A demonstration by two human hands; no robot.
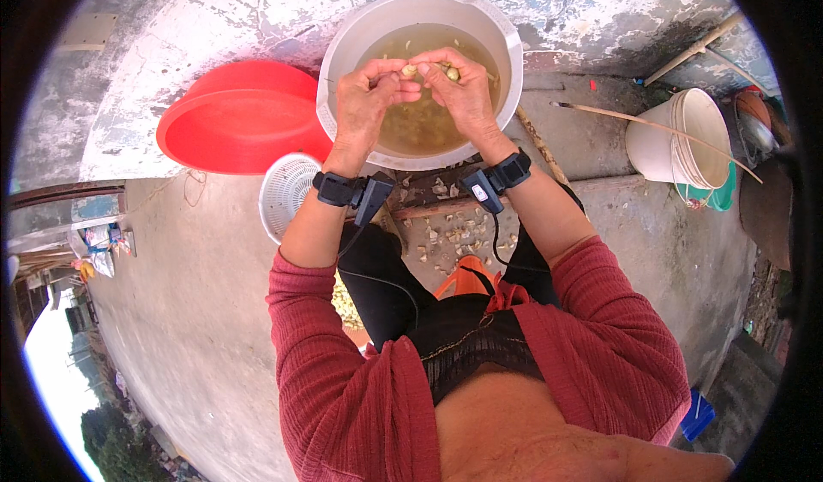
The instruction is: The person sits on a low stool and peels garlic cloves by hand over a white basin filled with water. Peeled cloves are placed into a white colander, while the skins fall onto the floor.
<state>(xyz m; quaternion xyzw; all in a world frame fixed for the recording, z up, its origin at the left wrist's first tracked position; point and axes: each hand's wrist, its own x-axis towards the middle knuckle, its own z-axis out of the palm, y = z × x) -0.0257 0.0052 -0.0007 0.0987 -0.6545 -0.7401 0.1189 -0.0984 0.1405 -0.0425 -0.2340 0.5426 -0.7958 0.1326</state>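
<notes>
Over a large white plastic tub of cloudy, yellowish water, both my hands meet near the middle. The fingertips of my left hand pinch a small pale ribbed piece of produce, whose exact kind I cannot tell. My right hand touches the same piece with its thumb. A rounder greenish-yellow piece is held in its curled fingers, partly hidden. More pale bits float or lie in the murky water below.
Left of the tub, a red plastic basin leans against the peeling wall; a white colander stands nearer. Peelings litter the concrete floor. At the right, a stick crosses a white bucket. Yellowish pieces lie beside my left leg.
</notes>
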